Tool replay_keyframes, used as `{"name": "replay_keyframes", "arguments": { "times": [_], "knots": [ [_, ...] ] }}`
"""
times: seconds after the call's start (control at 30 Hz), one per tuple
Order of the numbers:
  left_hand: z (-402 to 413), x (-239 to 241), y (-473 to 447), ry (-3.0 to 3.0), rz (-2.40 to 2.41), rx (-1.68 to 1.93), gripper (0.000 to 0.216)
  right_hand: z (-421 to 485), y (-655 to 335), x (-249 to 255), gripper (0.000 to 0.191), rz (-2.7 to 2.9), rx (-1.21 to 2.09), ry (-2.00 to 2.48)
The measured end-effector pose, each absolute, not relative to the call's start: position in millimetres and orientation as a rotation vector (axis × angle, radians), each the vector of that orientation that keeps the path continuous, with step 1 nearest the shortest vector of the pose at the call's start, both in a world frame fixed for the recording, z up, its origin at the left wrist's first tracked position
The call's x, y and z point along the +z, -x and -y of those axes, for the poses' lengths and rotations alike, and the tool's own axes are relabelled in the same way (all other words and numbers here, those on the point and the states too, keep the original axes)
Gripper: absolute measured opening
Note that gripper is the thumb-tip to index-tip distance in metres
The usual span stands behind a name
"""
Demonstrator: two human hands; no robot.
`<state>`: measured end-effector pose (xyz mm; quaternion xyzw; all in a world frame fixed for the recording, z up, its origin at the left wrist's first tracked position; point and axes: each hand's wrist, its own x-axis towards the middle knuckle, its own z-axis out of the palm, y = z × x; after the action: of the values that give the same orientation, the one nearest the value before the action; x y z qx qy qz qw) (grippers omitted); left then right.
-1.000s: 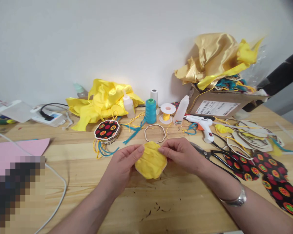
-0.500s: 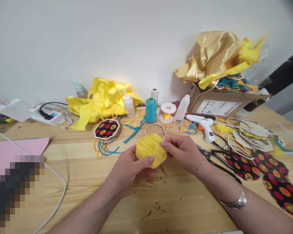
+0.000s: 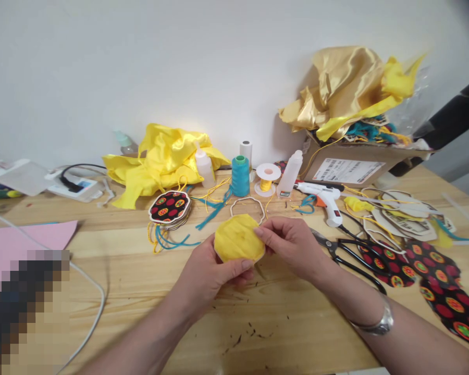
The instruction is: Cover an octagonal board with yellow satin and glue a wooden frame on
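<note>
A yellow fabric-covered piece (image 3: 238, 239), roughly round with a scalloped edge, is held between both hands above the table. My left hand (image 3: 214, 268) grips its lower left side, thumb lying on the front and fingers behind. With thumb and fingertips, my right hand (image 3: 291, 239) pinches its right edge. Just behind it lies a thin pale scalloped frame (image 3: 250, 200) on the wood. Farther left sits a stack of scalloped pieces topped with dark patterned fabric (image 3: 169, 207), with yellow and teal cords trailing from it.
Scissors (image 3: 336, 247), a white glue gun (image 3: 324, 198) and dark patterned fabric pieces (image 3: 449, 299) lie to the right. Behind stand a teal thread cone (image 3: 240, 177), a yellow-thread spool (image 3: 268, 179) and plastic bottles (image 3: 291, 174). Yellow satin (image 3: 164, 156) is heaped back left; a cardboard box (image 3: 347, 164) stands back right.
The left thumb has shifted lower on the yellow piece, which now shows more of its front. The right hand keeps its pinch at the edge.
</note>
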<state>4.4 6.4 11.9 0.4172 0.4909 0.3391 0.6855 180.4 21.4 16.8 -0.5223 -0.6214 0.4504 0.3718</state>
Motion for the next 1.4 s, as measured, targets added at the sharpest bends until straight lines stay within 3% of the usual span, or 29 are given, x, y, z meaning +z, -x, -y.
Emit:
{"name": "replay_keyframes", "arguments": {
  "times": [0.33,0.57,0.7,0.93,1.4],
  "knots": [
    [-6.8,12.9,-3.2,-0.961,-1.065,0.771,0.051,-25.7,-181.2,17.5,0.031,1.491,1.235,1.348],
    [-9.2,15.6,-1.1,-1.025,-1.085,0.803,0.046,-26.6,-184.1,12.5,0.059,1.267,1.626,1.203],
    [-8.1,16.0,-0.9,-1.046,-1.099,0.793,0.049,-26.1,-185.6,9.3,0.046,1.381,1.82,1.257],
    [-7.0,16.3,-1.4,-1.061,-1.076,0.779,0.05,-26.7,-182.7,10.7,0.03,1.443,1.824,1.318],
    [-4.6,18.0,-1.1,-0.96,-1.044,0.729,0.034,-25.4,-181.0,13.6,0.029,1.432,1.808,1.201]
  ]
}}
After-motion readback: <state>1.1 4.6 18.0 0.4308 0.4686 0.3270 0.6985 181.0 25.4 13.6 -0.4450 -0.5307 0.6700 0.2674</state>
